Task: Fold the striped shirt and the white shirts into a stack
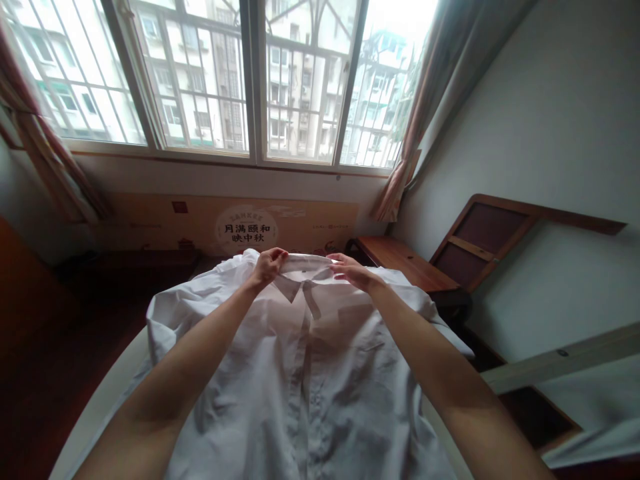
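Observation:
A white button-up shirt (350, 373) lies spread front side up over a pale round-edged table (117, 393), its collar at the far end. My left hand (270, 265) pinches the left side of the collar between thumb and fingers. At the collar's right side is my right hand (347, 270), its fingertips closed on the collar edge. Between the hands the collar band (305, 265) stretches nearly straight. Both collar points and the button placket face me. The sleeves bunch up at the two sides.
Behind the table stands a printed tan panel (320, 220) under a barred window (300, 100). To the right are a brown wooden bench (395, 257), a leaning framed wooden piece (480, 233) and a pale rail (560, 357). Curtains (55, 160) hang at both sides.

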Motion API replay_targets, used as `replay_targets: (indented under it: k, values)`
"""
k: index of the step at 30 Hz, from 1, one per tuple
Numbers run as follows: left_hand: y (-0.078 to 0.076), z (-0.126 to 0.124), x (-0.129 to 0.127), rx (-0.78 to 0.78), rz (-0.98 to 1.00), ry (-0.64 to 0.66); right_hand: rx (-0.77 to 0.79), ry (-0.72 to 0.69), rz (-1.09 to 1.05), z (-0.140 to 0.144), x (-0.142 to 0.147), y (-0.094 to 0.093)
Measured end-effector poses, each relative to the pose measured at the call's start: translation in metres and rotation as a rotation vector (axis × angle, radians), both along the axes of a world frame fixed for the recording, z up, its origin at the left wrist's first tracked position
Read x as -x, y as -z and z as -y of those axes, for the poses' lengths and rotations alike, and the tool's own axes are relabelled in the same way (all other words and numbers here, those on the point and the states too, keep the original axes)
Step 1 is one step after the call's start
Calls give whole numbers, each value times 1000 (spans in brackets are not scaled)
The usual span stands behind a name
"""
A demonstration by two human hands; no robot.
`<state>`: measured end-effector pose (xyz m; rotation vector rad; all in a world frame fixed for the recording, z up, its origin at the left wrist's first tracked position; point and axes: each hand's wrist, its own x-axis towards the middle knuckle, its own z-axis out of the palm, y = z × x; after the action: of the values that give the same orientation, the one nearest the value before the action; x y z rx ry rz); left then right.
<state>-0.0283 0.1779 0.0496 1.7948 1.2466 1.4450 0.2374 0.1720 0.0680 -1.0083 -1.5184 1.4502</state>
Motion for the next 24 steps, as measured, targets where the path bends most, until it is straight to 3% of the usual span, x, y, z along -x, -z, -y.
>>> replay_targets:
  k: [4,7,8,11,13,15,20,24]
  values:
    - [-7,12,-4,-19,-156,-169,51,82,-7,1,16,9]
    - [-17,31,-16,-158,-380,-369,-19,129,-139,6,26,9]
    - [-19,37,-24,-211,-438,-380,-46,110,-157,8,28,9]
    - [-22,46,-50,-215,-474,-143,-123,87,-160,15,32,5]
    - [-19,43,-65,-141,-359,14,-175,98,-147,19,33,3]
    - [-15,36,-74,-66,-167,80,-214,111,-138,21,31,2]
    - [-12,25,-66,105,227,221,-185,187,-153,24,24,2]
    - [-14,27,-59,190,124,327,-164,100,-173,29,27,3]
